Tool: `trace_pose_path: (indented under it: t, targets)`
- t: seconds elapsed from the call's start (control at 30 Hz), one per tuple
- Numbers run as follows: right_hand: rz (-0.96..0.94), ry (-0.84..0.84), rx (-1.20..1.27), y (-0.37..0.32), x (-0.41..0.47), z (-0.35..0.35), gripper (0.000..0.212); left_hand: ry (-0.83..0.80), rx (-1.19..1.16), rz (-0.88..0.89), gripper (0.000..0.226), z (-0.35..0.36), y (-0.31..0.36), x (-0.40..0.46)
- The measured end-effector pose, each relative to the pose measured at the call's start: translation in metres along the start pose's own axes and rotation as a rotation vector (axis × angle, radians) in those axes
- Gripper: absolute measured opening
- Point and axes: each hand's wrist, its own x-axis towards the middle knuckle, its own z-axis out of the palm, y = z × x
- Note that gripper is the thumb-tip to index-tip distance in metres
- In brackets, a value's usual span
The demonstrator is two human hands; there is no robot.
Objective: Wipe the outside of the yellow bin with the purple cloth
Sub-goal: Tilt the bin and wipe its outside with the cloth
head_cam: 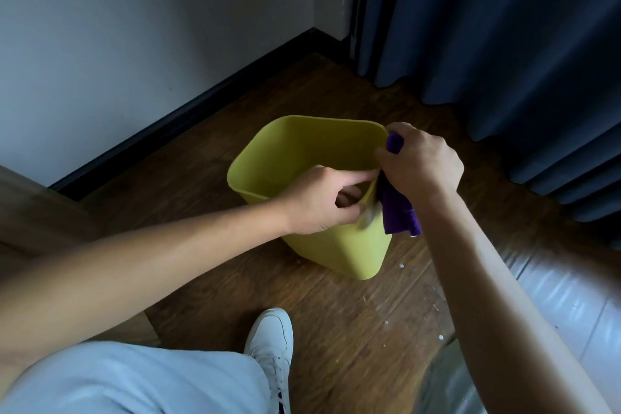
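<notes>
The yellow bin (295, 158) stands tilted on the wooden floor, its open mouth facing me. My left hand (322, 200) grips the bin's near rim, fingers curled inside and thumb outside. My right hand (420, 161) holds the purple cloth (398, 212) against the bin's right outer wall near the rim. Part of the cloth hangs down below the hand; another bit shows above the knuckles.
A white wall with a dark skirting board (188, 111) runs behind the bin. Dark blue curtains (504, 44) hang at the right. My white shoe (272, 343) stands on the floor in front. Small white crumbs (403, 323) litter the boards. A shiny covered surface (571, 296) lies at right.
</notes>
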Motion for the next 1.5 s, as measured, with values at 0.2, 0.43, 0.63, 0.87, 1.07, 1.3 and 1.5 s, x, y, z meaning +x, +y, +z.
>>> trace_pose_path:
  t: [0.2,0.43,0.63,0.87,1.07,1.3,1.5]
  targets:
    - [-0.036,0.008,0.035,0.007,-0.008,0.012,0.040,-0.064,0.489,0.070,0.065,-0.024,-0.020,-0.013]
    - [-0.065,0.080,0.063,0.018,-0.009,0.011,0.035,0.210,0.734,-0.443,0.072,-0.099,-0.107,-0.035]
    - [-0.097,0.099,0.048,0.020,-0.008,0.014,0.036,0.079,0.252,-0.570,0.071,-0.105,-0.129,-0.030]
    - [0.042,-0.144,0.156,0.055,-0.012,0.015,0.076,0.301,0.120,-0.454,0.069,-0.069,-0.133,-0.024]
    - [0.006,-0.217,0.243,0.071,-0.020,0.031,0.067,0.435,0.130,-0.447,0.069,-0.074,-0.137,-0.031]
    - [-0.197,-0.120,0.095,-0.009,0.041,0.037,0.056,0.715,0.132,-0.516,0.067,-0.104,-0.144,-0.060]
    - [-0.288,-0.153,-0.059,-0.077,0.085,0.052,0.060,0.837,0.150,-0.573,0.061,-0.115,-0.149,-0.083]
